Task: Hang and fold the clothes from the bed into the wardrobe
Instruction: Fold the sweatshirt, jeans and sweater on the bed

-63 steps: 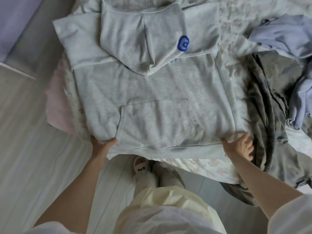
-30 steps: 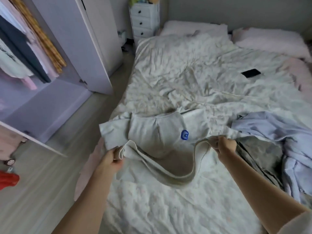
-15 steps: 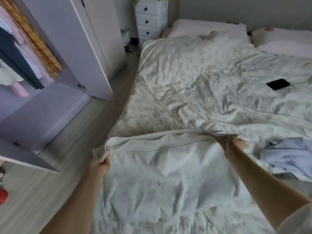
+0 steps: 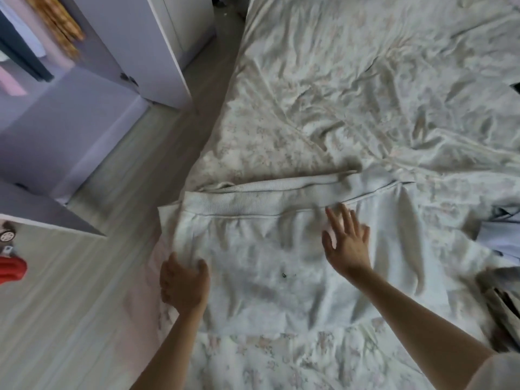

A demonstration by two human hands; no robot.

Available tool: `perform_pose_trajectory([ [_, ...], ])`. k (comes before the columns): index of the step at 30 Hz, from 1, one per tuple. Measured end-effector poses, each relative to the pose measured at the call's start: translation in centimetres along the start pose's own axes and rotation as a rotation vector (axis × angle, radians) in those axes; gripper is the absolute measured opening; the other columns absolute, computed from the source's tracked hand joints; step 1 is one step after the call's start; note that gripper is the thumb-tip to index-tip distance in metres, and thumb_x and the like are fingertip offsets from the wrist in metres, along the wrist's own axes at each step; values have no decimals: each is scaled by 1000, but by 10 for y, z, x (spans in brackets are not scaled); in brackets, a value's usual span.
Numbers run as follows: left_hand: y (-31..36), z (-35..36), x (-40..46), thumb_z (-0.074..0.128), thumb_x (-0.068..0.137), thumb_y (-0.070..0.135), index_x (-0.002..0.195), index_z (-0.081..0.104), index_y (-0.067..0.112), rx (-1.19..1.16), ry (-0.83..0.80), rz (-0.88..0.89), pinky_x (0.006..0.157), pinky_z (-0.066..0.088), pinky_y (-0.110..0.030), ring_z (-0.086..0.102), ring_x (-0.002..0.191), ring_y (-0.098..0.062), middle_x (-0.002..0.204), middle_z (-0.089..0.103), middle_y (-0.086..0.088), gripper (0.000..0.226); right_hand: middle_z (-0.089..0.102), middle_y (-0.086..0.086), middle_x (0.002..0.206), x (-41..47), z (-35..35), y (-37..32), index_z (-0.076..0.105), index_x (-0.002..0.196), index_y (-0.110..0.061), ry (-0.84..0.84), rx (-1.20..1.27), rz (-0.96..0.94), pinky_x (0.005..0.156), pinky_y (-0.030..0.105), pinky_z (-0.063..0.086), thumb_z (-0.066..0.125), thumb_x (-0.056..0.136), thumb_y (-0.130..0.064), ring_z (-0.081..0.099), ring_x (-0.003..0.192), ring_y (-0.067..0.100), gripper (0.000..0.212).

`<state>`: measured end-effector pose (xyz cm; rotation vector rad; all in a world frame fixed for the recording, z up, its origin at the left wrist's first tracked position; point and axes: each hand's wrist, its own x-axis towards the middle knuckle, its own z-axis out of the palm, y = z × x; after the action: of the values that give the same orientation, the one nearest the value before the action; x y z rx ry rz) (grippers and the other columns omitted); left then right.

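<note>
Your left hand (image 4: 184, 284) now grips the left edge of the folded grey hoodie (image 4: 281, 263), fingers curled into the fabric. Your right hand (image 4: 347, 243) has released the ribbed hem it pinched half a second ago and lies flat, fingers spread, on the hoodie. The hoodie rests on the bed (image 4: 351, 94) near its left edge, beside the wardrobe (image 4: 84, 108). No legible writing is visible.

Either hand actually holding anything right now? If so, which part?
The left hand grips the folded grey hoodie at its left edge. The right hand holds nothing: its fingers are spread open over the hoodie, just below the ribbed hem; contact cannot be told.
</note>
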<state>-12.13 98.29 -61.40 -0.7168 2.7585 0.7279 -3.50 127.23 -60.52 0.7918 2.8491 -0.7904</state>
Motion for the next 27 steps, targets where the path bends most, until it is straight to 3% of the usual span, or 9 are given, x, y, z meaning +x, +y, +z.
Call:
perform_pose_trajectory([
  [3, -25, 2, -9, 59, 83, 41, 137, 40, 8, 66, -18, -57, 92, 37, -52, 46, 116, -42, 128, 49, -26, 66, 9, 8, 158, -31, 30, -19, 17, 148, -35, -178, -173, -124, 105, 67, 11, 17, 85, -53, 6, 145, 33, 65],
  [7, -42, -5, -9, 58, 89, 28, 125, 51, 3, 27, 13, 20, 86, 42, -48, 53, 109, -40, 121, 57, -23, 45, -14, -1, 158, -43, 45, -18, -6, 146, -44, -309, -302, -39, 109, 64, 2, 14, 93, -55, -14, 144, 25, 57],
  [11, -51, -21, 4, 47, 96, 17, 110, 55, 3, 24, 59, 73, 74, 41, -43, 56, 99, -41, 111, 61, -21, 22, -13, -6, 157, -33, 41, -18, -8, 144, -48, -342, -309, -6, 108, 65, 3, 19, 98, -49, -16, 144, 21, 53],
  [15, -67, -32, 15, 46, 96, 19, 104, 55, 4, 58, 71, 41, 75, 43, -45, 56, 95, -39, 109, 58, -19, 19, -11, -8, 158, -30, 35, -12, -1, 147, -43, -372, -251, -24, 111, 60, 4, 25, 100, -41, -12, 145, 15, 54],
  [18, -60, -26, 5, 50, 93, 16, 115, 54, 1, 101, 61, 74, 83, 42, -51, 49, 108, -41, 122, 50, -24, 27, 18, 2, 157, -37, 27, -1, 27, 147, -20, -182, -51, 5, 114, 50, 17, 36, 98, -24, 9, 145, 18, 50],
  [21, -47, -14, -22, 60, 85, 14, 127, 49, 5, 206, 85, 273, 98, 31, -60, 37, 128, -40, 139, 42, -21, 45, 42, 13, 144, -57, 19, 19, 45, 136, -5, 49, 57, 99, 111, 49, 26, 43, 93, -13, 30, 138, 29, 43],
  [24, -33, 9, -53, 65, 81, 18, 132, 48, 9, 298, 9, 548, 103, 22, -65, 35, 133, -41, 145, 39, -21, 55, 41, 18, 142, -80, 10, 45, 46, 133, -3, 137, 63, 292, 110, 50, 27, 48, 91, -7, 30, 136, 33, 43],
  [27, -9, 32, -87, 44, 86, 36, 136, 45, 17, 377, -151, 780, 105, 20, -65, 31, 137, -36, 150, 34, -14, 54, 38, 21, 143, -101, -3, 72, 48, 131, -4, 270, 121, 459, 105, 50, 32, 49, 89, -3, 30, 134, 37, 43],
])
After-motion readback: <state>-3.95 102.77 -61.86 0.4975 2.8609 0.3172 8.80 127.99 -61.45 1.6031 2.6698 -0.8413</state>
